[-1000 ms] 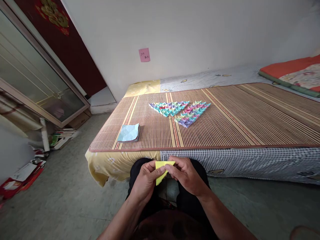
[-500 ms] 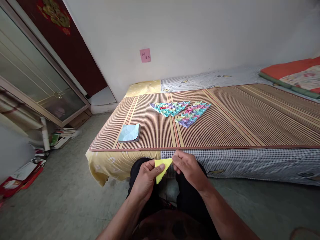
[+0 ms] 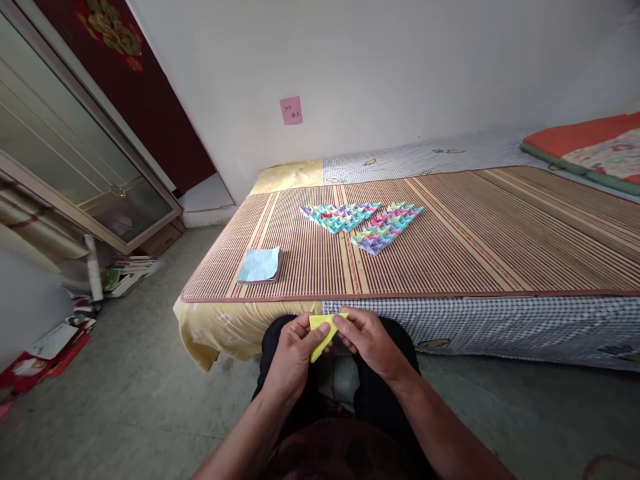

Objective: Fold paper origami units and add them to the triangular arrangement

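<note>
Yellow paper [image 3: 320, 332] pinched between fingers of left hand [image 3: 293, 357] and right hand [image 3: 371, 341]; uneven pressure could skew the crease.

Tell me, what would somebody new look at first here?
Probably the bright yellow paper, pinched between the left hand and right hand just in front of the bed. Next, the two colourful triangles of folded paper pieces on the bamboo mat, and the pink note on the white wall.
</note>
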The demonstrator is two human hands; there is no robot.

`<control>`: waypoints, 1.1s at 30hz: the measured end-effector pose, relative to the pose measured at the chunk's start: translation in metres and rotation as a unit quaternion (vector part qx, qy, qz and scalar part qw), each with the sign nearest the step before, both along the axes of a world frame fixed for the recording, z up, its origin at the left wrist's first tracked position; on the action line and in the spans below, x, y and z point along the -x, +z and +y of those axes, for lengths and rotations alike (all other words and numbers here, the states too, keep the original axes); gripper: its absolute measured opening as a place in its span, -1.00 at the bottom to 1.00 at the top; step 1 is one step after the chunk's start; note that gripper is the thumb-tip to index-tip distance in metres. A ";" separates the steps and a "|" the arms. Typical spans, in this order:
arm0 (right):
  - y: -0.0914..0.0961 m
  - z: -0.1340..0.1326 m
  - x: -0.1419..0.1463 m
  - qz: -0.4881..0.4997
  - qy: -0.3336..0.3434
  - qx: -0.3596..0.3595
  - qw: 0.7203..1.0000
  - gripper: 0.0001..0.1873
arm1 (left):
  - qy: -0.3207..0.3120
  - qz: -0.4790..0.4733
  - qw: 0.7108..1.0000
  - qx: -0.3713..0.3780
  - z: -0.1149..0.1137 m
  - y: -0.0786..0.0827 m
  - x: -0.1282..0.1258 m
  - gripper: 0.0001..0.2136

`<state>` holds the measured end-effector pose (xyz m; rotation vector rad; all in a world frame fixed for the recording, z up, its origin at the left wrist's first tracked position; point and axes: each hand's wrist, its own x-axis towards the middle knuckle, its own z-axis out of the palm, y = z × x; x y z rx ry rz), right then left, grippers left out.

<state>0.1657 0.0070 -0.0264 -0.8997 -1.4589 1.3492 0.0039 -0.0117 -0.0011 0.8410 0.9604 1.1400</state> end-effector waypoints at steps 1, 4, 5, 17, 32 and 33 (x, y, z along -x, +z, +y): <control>0.000 0.000 0.000 0.002 -0.005 -0.009 1.000 -0.52 | -0.010 0.005 1.000 0.007 0.000 -0.001 0.000 -0.67; 0.003 -0.001 -0.003 -0.004 -0.003 -0.026 1.000 -0.51 | -0.028 0.009 0.999 0.026 0.000 -0.005 0.001 -0.62; 0.004 0.000 -0.005 -0.007 0.003 -0.023 1.000 -0.50 | -0.028 0.015 0.999 0.027 0.001 -0.007 0.002 -0.61; -0.001 -0.003 0.011 -0.066 0.028 0.008 0.997 -0.64 | 0.115 0.070 0.990 -0.051 0.007 -0.014 0.006 -0.60; 0.009 -0.014 0.009 -0.125 0.123 0.033 0.984 -0.77 | 0.165 -0.154 0.964 0.142 0.016 -0.004 0.003 -0.80; 0.010 -0.014 0.006 -0.123 0.131 0.040 0.983 -0.78 | 0.171 -0.157 0.959 0.161 0.018 -0.001 0.003 -0.81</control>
